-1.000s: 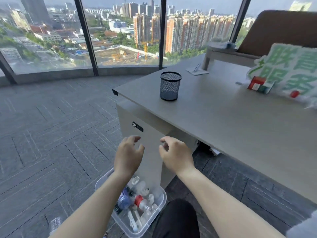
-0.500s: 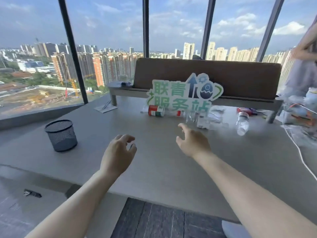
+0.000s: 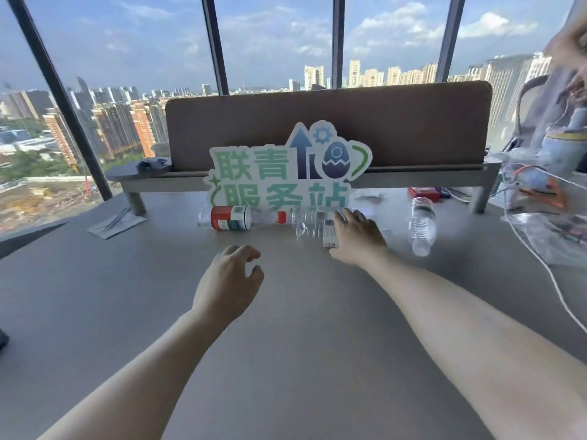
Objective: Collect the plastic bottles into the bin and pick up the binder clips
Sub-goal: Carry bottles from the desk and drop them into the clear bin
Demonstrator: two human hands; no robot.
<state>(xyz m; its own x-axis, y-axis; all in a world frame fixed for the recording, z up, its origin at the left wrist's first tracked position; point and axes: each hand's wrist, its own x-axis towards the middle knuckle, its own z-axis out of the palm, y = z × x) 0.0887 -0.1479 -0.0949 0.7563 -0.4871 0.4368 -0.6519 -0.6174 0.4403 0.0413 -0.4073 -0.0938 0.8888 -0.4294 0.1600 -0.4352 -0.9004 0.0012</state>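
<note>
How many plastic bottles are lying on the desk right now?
3: a red-labelled bottle before the sign, a clear bottle under the right hand, another bottle farther right. Clutter may hide more.

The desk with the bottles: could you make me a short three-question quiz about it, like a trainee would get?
1. True or false: the red-labelled bottle stands upright on the desk.
2. Which hand is on the crumpled clear bottle? A) left hand B) right hand C) neither
3. Fill in: the clear bottle to the right lies apart from both ____.

Key: 1 false, it lies on its side in front of the green sign. 2 B. 3 hands.
</note>
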